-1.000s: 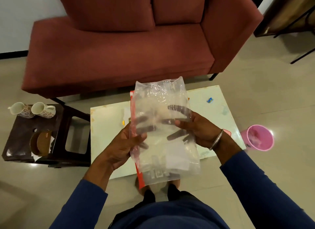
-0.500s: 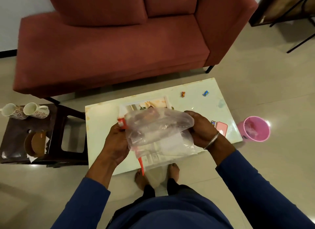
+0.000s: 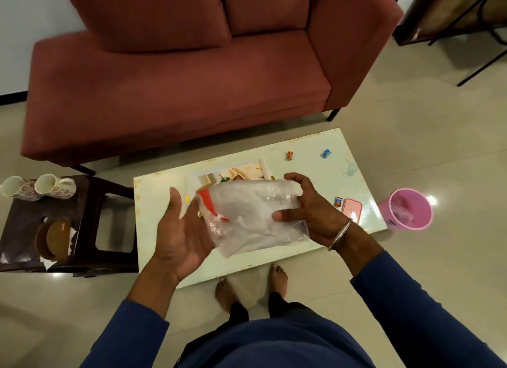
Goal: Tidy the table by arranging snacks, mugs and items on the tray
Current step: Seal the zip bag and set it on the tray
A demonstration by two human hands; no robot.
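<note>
A clear plastic bag point(image 3: 255, 216) with a red strip at its left end hangs crumpled over the white table point(image 3: 307, 170). My right hand point(image 3: 310, 208) grips its right side. My left hand point(image 3: 181, 230) is spread, palm up, beside and under the bag's left end. Behind the bag lies a printed tray point(image 3: 236, 173), mostly hidden. Small wrapped snacks lie on the table: an orange one point(image 3: 289, 155), a blue one point(image 3: 326, 153) and another point(image 3: 338, 201) by a pink lidded box point(image 3: 352, 209). Two floral mugs point(image 3: 56, 186) stand on a dark side stool at left.
A red sofa point(image 3: 178, 74) stands behind the table. The dark stool point(image 3: 90, 230) holds brown round pieces point(image 3: 53, 240). A pink bin point(image 3: 408, 208) sits on the floor right of the table. My bare feet point(image 3: 252, 285) are at the table's near edge.
The bag was held upright and spread between both hands, then crumpled down. My left hand has let go and opened; the right hand keeps its hold. The view shifted right.
</note>
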